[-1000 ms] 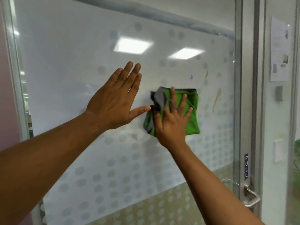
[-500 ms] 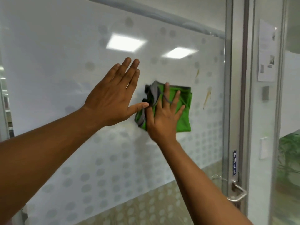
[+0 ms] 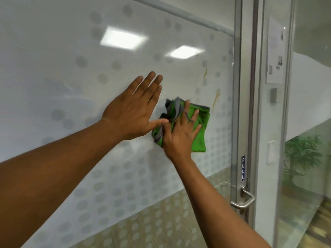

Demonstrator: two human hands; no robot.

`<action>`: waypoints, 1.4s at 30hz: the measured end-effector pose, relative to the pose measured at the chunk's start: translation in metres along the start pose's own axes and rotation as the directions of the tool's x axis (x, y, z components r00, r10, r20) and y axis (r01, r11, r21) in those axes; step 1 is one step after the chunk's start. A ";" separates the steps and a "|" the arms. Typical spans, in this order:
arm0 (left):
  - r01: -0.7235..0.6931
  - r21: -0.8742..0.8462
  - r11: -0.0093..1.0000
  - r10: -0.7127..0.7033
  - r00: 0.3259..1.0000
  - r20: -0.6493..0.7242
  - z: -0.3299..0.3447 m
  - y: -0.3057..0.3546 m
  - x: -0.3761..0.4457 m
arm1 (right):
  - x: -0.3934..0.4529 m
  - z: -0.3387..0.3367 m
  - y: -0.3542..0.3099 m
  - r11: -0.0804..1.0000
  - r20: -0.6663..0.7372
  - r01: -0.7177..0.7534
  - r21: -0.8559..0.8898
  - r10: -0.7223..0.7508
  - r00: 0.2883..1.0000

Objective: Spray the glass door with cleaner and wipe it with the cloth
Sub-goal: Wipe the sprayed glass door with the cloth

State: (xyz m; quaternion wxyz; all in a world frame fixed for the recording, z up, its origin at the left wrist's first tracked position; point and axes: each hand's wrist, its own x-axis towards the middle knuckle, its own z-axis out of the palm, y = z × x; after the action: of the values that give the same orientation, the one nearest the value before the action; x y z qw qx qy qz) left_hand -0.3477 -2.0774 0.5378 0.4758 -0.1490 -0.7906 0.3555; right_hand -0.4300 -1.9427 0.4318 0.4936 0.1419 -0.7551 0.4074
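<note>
Frosted glass door panel [image 3: 71, 68] patterned with grey dots, sparse above and dense in rows toward the bottom, reflecting two bright square ceiling lights. Right hand [image 3: 179, 138] flat against the glass, fingers spread, palm pressing a bright green microfibre cloth with grey trim [image 3: 198, 136] onto the pane; not gripping, only pressing. Cloth folded roughly square, its upper left corner bunched and crumpled with the grey edging turned out, a loose grey thread or loop lying across the right hand's fingers. Left hand [image 3: 132, 113] open and laid on the glass just left of the cloth, four fingers straight and close together pointing up and to the right, thumb stretched sideways with its tip touching the cloth's crumpled left edge, beside the right hand's index finger. Both forearms bare, reaching in from the lower left and lower right. Two yellowish-brown streaks [image 3: 215, 100] on the glass up and right of the cloth, apart from it. Silver metal door frame [image 3: 238, 104] to the right, carrying a small blue vertical PULL label [image 3: 243, 168] and, below it, a silver lever handle [image 3: 244, 201]. Further right, a clear pane with a white paper notice [image 3: 275, 51] stuck on it, and a green potted plant [image 3: 300, 154] seen through the glass.
</note>
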 end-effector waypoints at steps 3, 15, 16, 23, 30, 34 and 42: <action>0.002 0.008 1.000 -0.002 1.000 -0.013 0.001 0.001 -0.001 | -0.037 0.001 0.016 0.999 0.040 -0.022 0.050 0.020 0.999; 0.018 0.099 0.995 -0.019 1.000 0.009 0.006 0.004 0.001 | 0.051 -0.018 0.095 0.874 -0.011 -0.477 0.098 0.480 0.877; 0.017 0.096 0.995 -0.018 1.000 0.004 0.007 0.004 0.001 | 0.059 -0.021 0.091 0.878 -0.017 -0.466 0.111 0.470 0.883; 0.007 0.079 0.997 -0.005 1.000 -0.022 0.006 0.003 0.003 | 0.010 -0.005 0.042 0.996 -0.042 0.074 0.054 -0.072 0.997; 0.009 0.040 0.999 -0.008 1.000 -0.023 0.003 0.001 -0.008 | 0.020 -0.008 0.096 0.971 -0.116 -0.152 0.184 0.175 0.978; 0.009 0.049 0.999 -0.005 0.998 -0.070 -0.005 -0.002 0.020 | 0.094 -0.017 0.100 0.888 -0.172 -0.355 0.292 0.413 0.894; 0.055 0.090 0.994 -0.052 0.998 -0.033 -0.002 -0.007 0.024 | 0.136 -0.033 0.087 0.869 -0.190 -0.422 0.259 0.474 0.860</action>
State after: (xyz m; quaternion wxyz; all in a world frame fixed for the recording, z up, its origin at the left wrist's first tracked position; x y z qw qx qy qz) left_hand -0.3573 -2.0676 0.5585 0.5034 -0.1112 -0.7700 0.3759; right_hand -0.5271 -1.8378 0.5131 0.4572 -0.0395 -0.6527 0.6028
